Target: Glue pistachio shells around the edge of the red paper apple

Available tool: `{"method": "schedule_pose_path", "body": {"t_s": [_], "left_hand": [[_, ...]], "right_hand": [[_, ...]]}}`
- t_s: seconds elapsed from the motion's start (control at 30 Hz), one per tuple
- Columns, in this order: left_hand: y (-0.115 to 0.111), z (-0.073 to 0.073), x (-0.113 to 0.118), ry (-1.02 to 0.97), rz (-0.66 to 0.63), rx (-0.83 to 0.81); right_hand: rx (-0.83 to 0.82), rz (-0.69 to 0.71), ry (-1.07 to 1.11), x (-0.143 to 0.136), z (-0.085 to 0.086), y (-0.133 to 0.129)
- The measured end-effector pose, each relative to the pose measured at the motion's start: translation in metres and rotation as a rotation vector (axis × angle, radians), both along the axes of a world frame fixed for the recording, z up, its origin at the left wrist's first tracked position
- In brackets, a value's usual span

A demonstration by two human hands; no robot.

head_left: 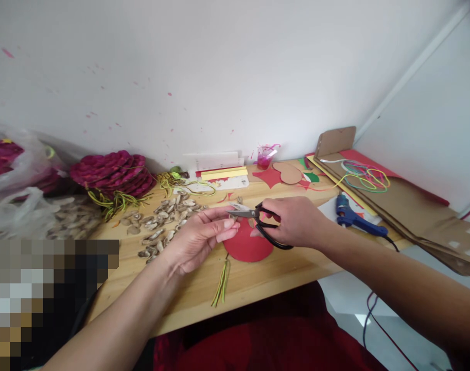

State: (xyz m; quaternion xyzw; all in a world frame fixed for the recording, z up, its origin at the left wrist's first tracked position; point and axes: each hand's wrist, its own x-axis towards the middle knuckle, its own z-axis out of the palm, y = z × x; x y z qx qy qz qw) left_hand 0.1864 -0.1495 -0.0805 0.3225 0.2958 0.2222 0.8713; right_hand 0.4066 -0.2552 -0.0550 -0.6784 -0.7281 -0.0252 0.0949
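Note:
My right hand (284, 221) grips a pair of black-handled scissors (250, 213), blades pointing left. The blade tips reach the fingertips of my left hand (206, 232), which is closed in a pinch. What it pinches is small and mostly hidden by the fingers and blades. Under both hands lies a red rounded card piece (250, 246), its upper part covered by the hands. A yellow-green string tassel (221, 286) hangs from its lower left. Left of my left hand, many pale brown shells (163, 219) lie scattered on the wooden table (192, 293).
A stack of magenta braided pieces (113, 172) and plastic bags (18, 211) stand at left. Along the back are a pink-stained cup (264, 156) and cut card shapes (286, 173). At right lie a blue glue gun (356, 219), coloured cords (368, 178) and cardboard sheets (404, 211).

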Motion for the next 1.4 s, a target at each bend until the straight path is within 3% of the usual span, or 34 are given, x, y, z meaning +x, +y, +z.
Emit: {"method": "schedule_pose_path", "body": {"t_s": [0.67,1.13,1.4], "left_hand": [[0.001,-0.001,0.001,0.012,0.000,-0.020],[0.006,-0.003,-0.002,0.020,-0.051,-0.025],[0.007,0.002,-0.002,0.003,-0.046,0.049]], "right_hand": [[-0.009,0.003,0.005,0.007,-0.003,0.004],[-0.019,0.083,-0.050,0.015,-0.002,0.010],[-0.057,-0.115,0.001,0.016,0.010,0.009]]}}
